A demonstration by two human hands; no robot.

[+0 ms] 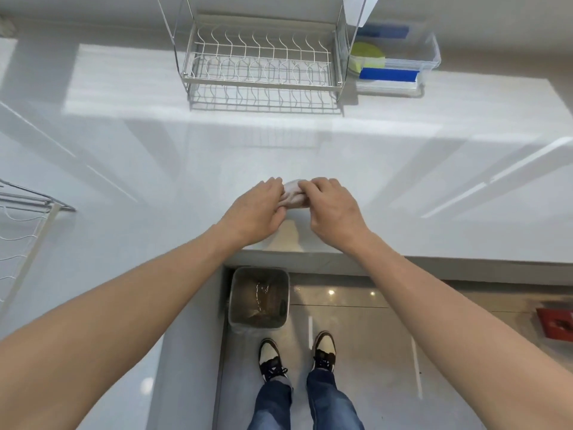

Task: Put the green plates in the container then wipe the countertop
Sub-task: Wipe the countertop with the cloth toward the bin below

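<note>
Countertop point(124, 135) cloth point(293, 195) between both hands

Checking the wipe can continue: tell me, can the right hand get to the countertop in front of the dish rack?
Probably yes: the countertop between the right hand and dish rack is bare.

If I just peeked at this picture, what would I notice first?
First, two bare arms reaching to the middle of the white countertop, where the left hand and right hand together hold a small bunched white cloth. Next, the empty wire dish rack at the back, and beside it on the right a clear container with green plates inside. Down on the floor, a bin stands by the shoes.
</note>
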